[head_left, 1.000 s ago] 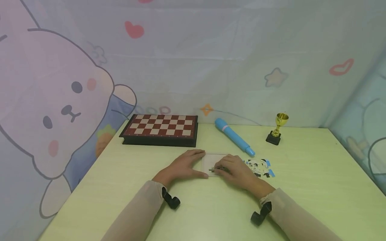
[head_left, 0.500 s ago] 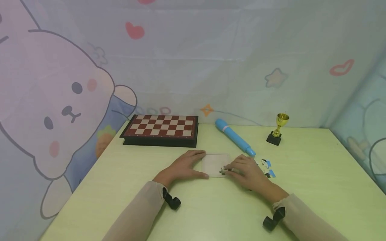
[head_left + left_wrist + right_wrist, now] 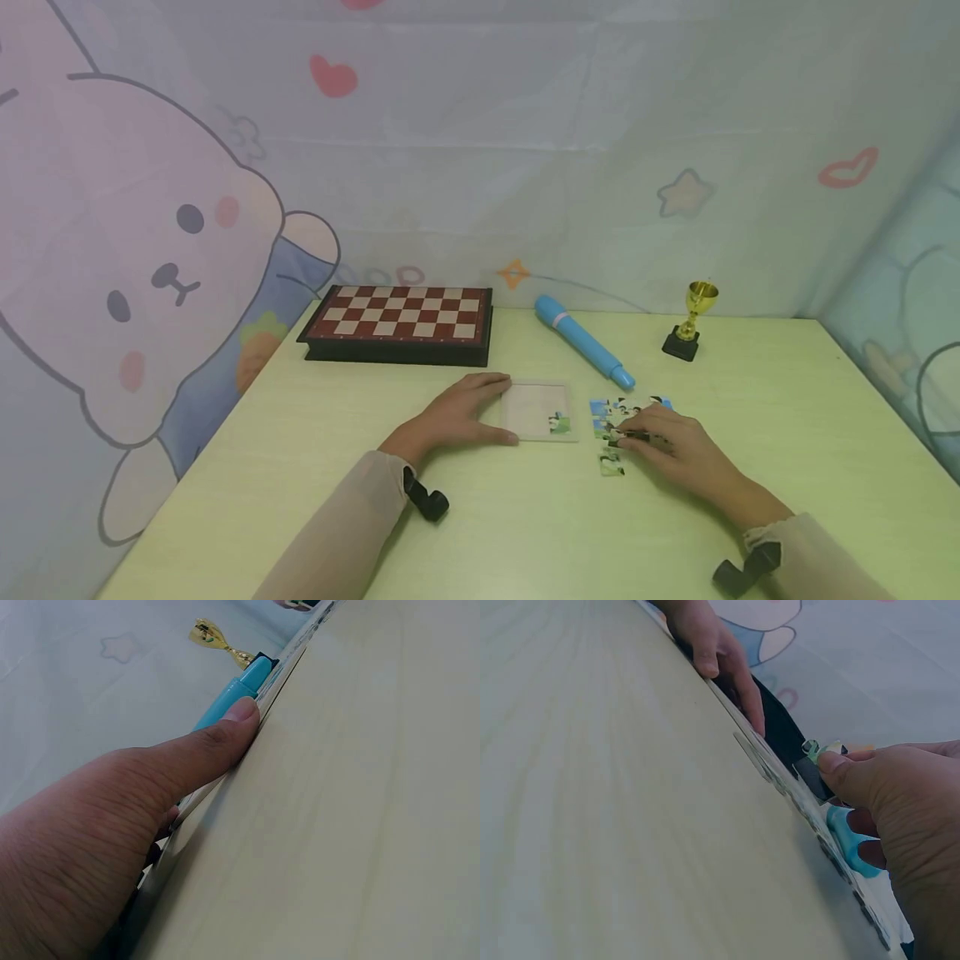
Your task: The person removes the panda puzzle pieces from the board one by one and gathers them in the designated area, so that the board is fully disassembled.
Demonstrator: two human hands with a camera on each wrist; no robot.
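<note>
Left hand (image 3: pixel 457 414) lies flat on the pale green surface (image 3: pixel 300 467), fingers touching the left edge of a clear square puzzle tray (image 3: pixel 537 412) that has one small piece (image 3: pixel 558 422) sitting in its near right corner. Right hand (image 3: pixel 686 454) is just to the right of the tray, fingers curled on a piece in the loose pile of blue-and-white cartoon jigsaw pieces (image 3: pixel 619 417). Toward the far edge: a red-and-cream chessboard box (image 3: pixel 400 323), a light blue plastic toy microphone (image 3: pixel 582 340) and a little gold trophy cup on a black base (image 3: pixel 692 320).
</note>
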